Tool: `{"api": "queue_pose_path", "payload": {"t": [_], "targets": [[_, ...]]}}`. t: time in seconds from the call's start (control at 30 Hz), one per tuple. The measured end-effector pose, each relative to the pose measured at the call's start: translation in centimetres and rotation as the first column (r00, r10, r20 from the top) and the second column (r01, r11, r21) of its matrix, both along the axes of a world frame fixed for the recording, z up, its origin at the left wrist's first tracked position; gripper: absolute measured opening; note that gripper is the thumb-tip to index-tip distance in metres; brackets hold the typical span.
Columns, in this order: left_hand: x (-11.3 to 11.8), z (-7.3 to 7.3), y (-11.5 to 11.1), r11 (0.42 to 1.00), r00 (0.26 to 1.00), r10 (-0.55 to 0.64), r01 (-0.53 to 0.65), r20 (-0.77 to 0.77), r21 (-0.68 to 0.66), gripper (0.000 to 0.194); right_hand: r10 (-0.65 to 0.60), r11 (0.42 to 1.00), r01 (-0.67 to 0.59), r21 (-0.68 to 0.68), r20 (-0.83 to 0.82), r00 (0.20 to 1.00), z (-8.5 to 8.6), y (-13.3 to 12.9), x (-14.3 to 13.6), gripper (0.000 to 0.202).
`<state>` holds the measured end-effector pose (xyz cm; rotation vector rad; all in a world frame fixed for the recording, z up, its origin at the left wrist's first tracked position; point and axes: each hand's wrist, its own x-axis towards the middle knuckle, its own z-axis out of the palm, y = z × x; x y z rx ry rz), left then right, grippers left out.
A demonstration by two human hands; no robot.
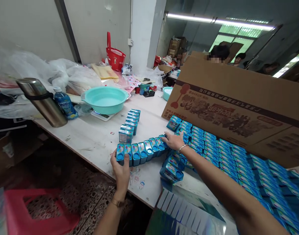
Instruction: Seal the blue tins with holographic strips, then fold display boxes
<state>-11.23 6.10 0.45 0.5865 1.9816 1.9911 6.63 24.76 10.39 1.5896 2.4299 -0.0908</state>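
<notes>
A curved row of several small blue boxes [142, 150] stands on end on the white table, printed tops facing up. My left hand [121, 169] closes around the row's left end, thumb on the near side and fingers partly hidden behind. At the right end, my right hand [173, 142] presses the last boxes, with its fingers over and behind them. The row sits between the two hands. A second line of blue boxes [131, 122] stands behind my left hand. Near my right wrist are loose blue boxes [172, 172], the closest one tilted.
Dense rows of blue boxes [227, 156] fill the right side, before a large cardboard carton [227, 104]. A turquoise basin [105, 99] rests on a white scale. Left of it stand a steel flask [43, 102] and a blue bottle [66, 104]. A red stool [39, 215] is below.
</notes>
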Motion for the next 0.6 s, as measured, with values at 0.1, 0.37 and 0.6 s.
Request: {"api": "queue_pose_path", "payload": {"t": [0.1, 0.37, 0.6], "targets": [[-1.1, 0.4, 0.3, 0.999, 0.999, 0.041, -0.041, -0.009, 0.011, 0.066, 0.04, 0.999, -0.04, -0.008, -0.003, 0.999, 0.4, -1.7, 0.6, 0.078], [-4.1, 0.1, 2.8, 0.99, 0.994, 0.112, -0.112, 0.004, 0.084, 0.047, 0.087, 0.991, -0.092, -0.096, -0.055, 0.995, 1.0, -3.9, 1.8, 0.096], [-6.7, 0.0, 3.5, 0.975, 0.98, 0.182, -0.19, 0.079, 0.116, 0.055, 0.207, 0.966, -0.224, -0.128, -0.137, 0.969, -0.3, -4.7, -0.4, 0.108]]}}
